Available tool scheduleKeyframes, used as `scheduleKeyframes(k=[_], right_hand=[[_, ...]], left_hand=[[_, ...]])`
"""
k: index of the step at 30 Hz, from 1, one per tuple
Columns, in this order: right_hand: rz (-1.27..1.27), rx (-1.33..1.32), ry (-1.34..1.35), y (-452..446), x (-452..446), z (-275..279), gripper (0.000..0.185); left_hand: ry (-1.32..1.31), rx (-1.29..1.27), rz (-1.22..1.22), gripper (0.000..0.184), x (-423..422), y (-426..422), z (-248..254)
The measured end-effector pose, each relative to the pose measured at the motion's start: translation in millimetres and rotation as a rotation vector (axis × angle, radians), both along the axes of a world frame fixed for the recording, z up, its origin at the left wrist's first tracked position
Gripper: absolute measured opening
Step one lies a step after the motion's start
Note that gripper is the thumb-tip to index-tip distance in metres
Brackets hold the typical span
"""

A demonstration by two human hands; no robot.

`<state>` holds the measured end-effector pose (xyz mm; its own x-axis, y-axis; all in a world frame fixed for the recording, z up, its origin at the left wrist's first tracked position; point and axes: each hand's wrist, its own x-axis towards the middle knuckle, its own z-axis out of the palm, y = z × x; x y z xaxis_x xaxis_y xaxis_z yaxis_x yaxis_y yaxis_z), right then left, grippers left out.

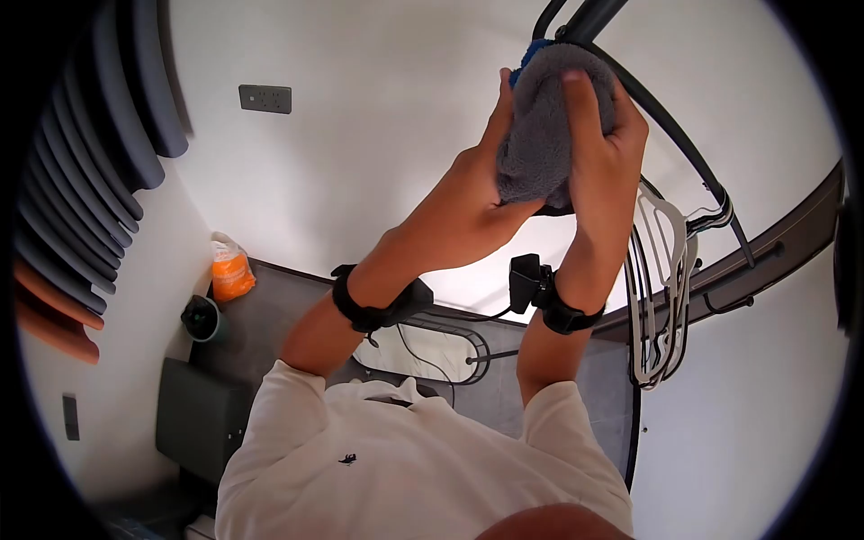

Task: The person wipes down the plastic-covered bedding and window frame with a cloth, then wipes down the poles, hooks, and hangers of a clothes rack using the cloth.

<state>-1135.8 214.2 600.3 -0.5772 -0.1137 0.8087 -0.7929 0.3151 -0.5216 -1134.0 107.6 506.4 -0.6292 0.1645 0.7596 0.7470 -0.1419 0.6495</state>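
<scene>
A grey fluffy cloth (540, 135) with a bit of blue at its upper left edge is bunched between both hands, high in the view. My left hand (504, 175) grips its left and lower side, the thumb along the bottom. On the right side, my right hand (607, 130) is wrapped round the cloth with one finger pressed on its front. Just above and behind the cloth is a black metal bar (589, 20) with a curved rail running down to the right. The cloth hides part of the frame behind it.
Several hangers (661, 297) hang from the black rack at the right. Curved grey panels (90, 135) line the left wall. Below are an orange and white bag (232, 270), a bin (202, 319), a dark green box (200, 418) and an oval-topped stand (414, 353).
</scene>
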Motion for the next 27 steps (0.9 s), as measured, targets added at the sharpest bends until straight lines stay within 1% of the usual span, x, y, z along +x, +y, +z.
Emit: scheduleKeyframes(k=[2, 4, 5, 6, 7, 8, 9, 10, 11, 13, 14, 15, 17, 18, 19, 21, 23, 25, 26, 27], right_hand=[[0.013, -0.009, 0.02, -1, -2, -7, 0.028], [0.014, -0.013, 0.054, 1, -12, -17, 0.028], [0.079, -0.051, 0.215, 5, -26, -27, 0.031], [0.144, -0.085, 0.369, 9, -33, -34, 0.036], [0.138, -0.07, 0.365, 14, -35, -41, 0.036], [0.152, -0.075, 0.418, 15, -38, -45, 0.04], [0.17, -0.08, 0.475, 15, -40, -48, 0.044], [0.173, -0.151, 0.446, 12, -41, -53, 0.049], [0.165, -0.144, 0.456, 10, -43, -59, 0.049], [0.116, -0.264, 0.381, 14, -47, -78, 0.053], [0.085, -0.26, 0.338, 19, -50, -91, 0.059], [0.095, -0.262, 0.331, 22, -52, -107, 0.059], [0.211, -0.383, 0.125, 29, -52, -135, 0.062], [0.261, -0.449, 0.049, 30, -49, -144, 0.063], [0.309, -0.52, -0.025, 29, -46, -150, 0.064], [0.212, -0.513, 0.006, 25, -28, -158, 0.066], [0.163, -0.522, 0.027, 22, -20, -159, 0.067], [0.086, -0.474, 0.074, 21, -17, -158, 0.061], [0.061, -0.46, 0.089, 20, -15, -155, 0.059], [0.089, -0.534, 0.079, 19, -11, -140, 0.054]], left_hand=[[-0.058, 0.002, -0.046, 0.098, 2, 1, -6], [0.02, -0.01, 0.056, 0.097, -1, 6, -18], [0.021, 0.0, 0.047, 0.097, -4, 9, -25], [0.088, 0.003, 0.109, 0.097, -5, 15, -32], [0.155, 0.009, 0.173, 0.097, -6, 18, -39], [0.156, 0.023, 0.168, 0.097, -4, 21, -43], [0.131, 0.01, 0.214, 0.091, -1, 23, -46], [0.107, -0.006, 0.258, 0.086, -2, 25, -49], [0.115, -0.001, 0.249, 0.086, -4, 27, -52], [0.102, 0.046, 0.29, 0.086, -6, 30, -63], [0.144, -0.001, 0.374, 0.092, -8, 30, -70], [0.137, -0.002, 0.385, 0.092, -8, 28, -70], [0.283, -0.077, 0.519, 0.101, -8, 24, -67], [0.262, -0.09, 0.468, 0.109, -11, 20, -67], [0.257, -0.093, 0.469, 0.109, -11, 18, -66], [0.189, 0.039, 0.265, 0.105, -8, 18, -62], [0.172, 0.038, 0.255, 0.103, -4, 17, -59], [0.152, 0.043, 0.251, 0.102, 0, 14, -52], [0.153, -0.096, 0.324, 0.096, 3, 11, -46], [0.153, -0.236, 0.393, 0.09, 6, 7, -39]])
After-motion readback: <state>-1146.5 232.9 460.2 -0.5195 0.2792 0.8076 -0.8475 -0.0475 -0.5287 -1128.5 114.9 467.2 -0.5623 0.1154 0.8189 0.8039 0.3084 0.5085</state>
